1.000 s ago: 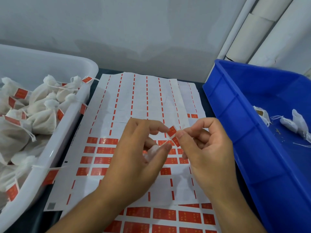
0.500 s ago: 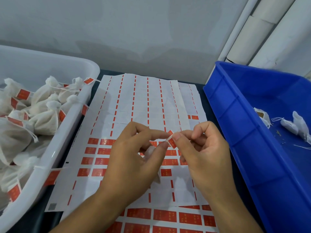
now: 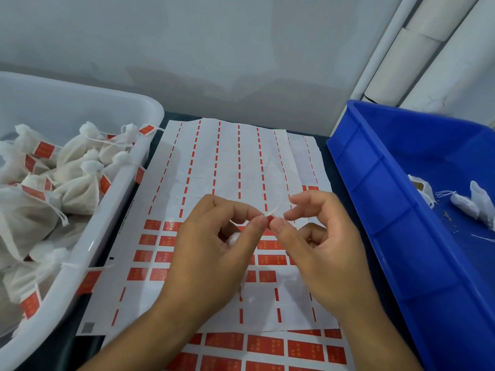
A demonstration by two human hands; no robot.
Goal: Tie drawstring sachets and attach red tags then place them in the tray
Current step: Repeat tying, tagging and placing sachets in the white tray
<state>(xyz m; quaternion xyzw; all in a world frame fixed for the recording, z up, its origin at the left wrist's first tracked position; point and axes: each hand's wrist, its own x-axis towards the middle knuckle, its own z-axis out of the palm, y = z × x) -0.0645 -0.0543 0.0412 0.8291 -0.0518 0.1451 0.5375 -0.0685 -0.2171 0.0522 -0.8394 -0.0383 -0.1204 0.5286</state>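
Landmark: sticker sheet [image 3: 241, 167], one of 2 on the table [image 3: 330, 156]. Blue bin [image 3: 388, 210] right of it with 3 untagged sachets; white tray [image 3: 112, 210] left of it, heaped with tagged sachets [image 3: 77, 194], too many to count. Above the sheet, left hand [image 3: 211, 253] and right hand [image 3: 318, 245] both pinch 1 red tag [image 3: 270, 217] on a drawstring [image 3: 276, 210]; 1 sachet [image 3: 232, 239] inside left hand
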